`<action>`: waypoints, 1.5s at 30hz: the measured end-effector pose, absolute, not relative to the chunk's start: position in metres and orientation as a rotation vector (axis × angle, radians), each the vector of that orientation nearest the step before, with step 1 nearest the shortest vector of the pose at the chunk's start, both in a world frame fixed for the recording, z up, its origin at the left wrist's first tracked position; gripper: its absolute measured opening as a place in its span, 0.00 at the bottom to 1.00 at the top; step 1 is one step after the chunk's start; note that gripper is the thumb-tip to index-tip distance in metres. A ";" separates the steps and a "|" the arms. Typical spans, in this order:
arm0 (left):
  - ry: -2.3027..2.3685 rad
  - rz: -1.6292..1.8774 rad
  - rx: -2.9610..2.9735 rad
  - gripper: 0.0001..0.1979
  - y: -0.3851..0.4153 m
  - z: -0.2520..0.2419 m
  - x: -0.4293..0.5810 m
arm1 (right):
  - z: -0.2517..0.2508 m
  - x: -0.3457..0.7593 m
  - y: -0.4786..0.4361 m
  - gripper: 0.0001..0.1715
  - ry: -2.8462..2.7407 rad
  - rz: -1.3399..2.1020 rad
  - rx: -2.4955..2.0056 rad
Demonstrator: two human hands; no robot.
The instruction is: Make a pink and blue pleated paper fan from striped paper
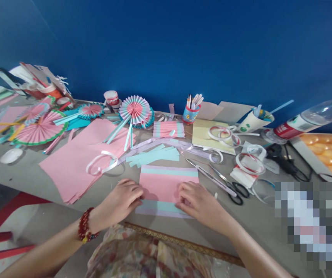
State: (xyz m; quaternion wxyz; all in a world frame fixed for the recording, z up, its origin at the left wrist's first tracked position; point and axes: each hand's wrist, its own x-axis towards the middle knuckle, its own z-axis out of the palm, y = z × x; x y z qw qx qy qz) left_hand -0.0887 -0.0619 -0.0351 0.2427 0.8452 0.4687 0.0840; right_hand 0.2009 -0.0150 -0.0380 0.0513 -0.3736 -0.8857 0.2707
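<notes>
Pink striped sheet: taken as landmark; laid flat on the grey table, banded in mint and lilac along its near and far edges, lilac outermost.
Left hand: placed at the left edge of the sheet, fingers bent and held close together; whether the paper is pinched cannot be told.
Beaded bracelet: worn on the left wrist, nearer than the sheet and to its left.
Right hand: rested over the right edge of the sheet, fingers curled inward and bunched; a pinch cannot be confirmed.
Slim pale tool: laid slantwise just right of the sheet.
Scissors: black-handled, set beside that tool, right of the sheet.
Pink paper stack: spread left of the sheet.
Mint strips: fanned just beyond the sheet's far edge, overlapped.
Pleated piece: placed beyond the sheet, past the strips.
Paper rosette: propped beyond the sheet, to its left.
Pen cup: stood beyond the sheet, slightly right.
Plastic bottle: tilted, seen far right of the sheet.
</notes>
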 end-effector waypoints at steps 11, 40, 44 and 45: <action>1.283 0.309 2.239 0.04 -0.061 -0.037 -0.092 | -0.039 0.201 -0.015 0.09 -2.681 0.840 -1.139; 1.287 0.242 2.313 0.07 -0.062 -0.037 -0.090 | -0.037 0.198 -0.018 0.09 -2.714 0.778 -1.209; 1.289 0.237 2.298 0.06 -0.062 -0.035 -0.090 | -0.038 0.198 -0.018 0.09 -2.721 0.776 -1.204; 1.287 0.241 2.299 0.06 -0.062 -0.035 -0.090 | -0.038 0.198 -0.018 0.09 -2.722 0.775 -1.200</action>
